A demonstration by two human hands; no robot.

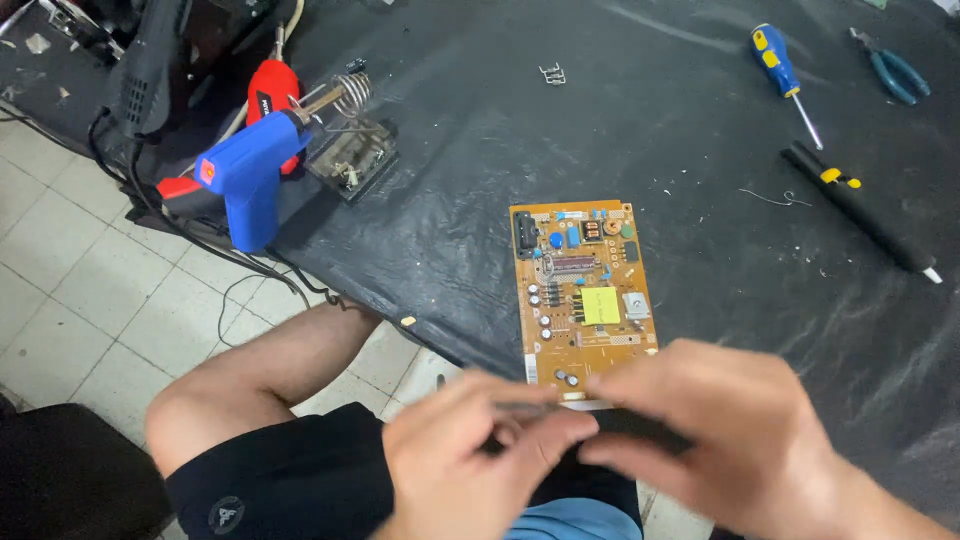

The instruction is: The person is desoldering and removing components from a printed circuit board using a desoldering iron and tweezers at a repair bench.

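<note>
Down at the near edge of the table, the left hand (pixel 470 455) and the right hand (pixel 735 430) meet over a thin dark tool (pixel 600 413), blurred, which lies crosswise between them: the right fingers are curled around its thicker dark end, and the left thumb and fingers pinch its slimmer, paler end. What kind of tool it is cannot be told. Just beyond the hands lies an orange circuit board (pixel 583 290), flat on the black table cover (pixel 700 150), with a yellow block, small cylinders and a dark connector on it; its near edge is hidden behind the fingers. Well apart to the right lie a black pen-shaped tool with a yellow band (pixel 858 207), a blue-and-yellow screwdriver (pixel 782 72) and blue-handled pliers (pixel 895 72). At the far left sit a blue glue gun (pixel 245 175), a red tool (pixel 272 88) and a coiled wire stand (pixel 350 125). A bare knee (pixel 250 385) shows below the table over the pale tiled floor (pixel 70 290).
</note>
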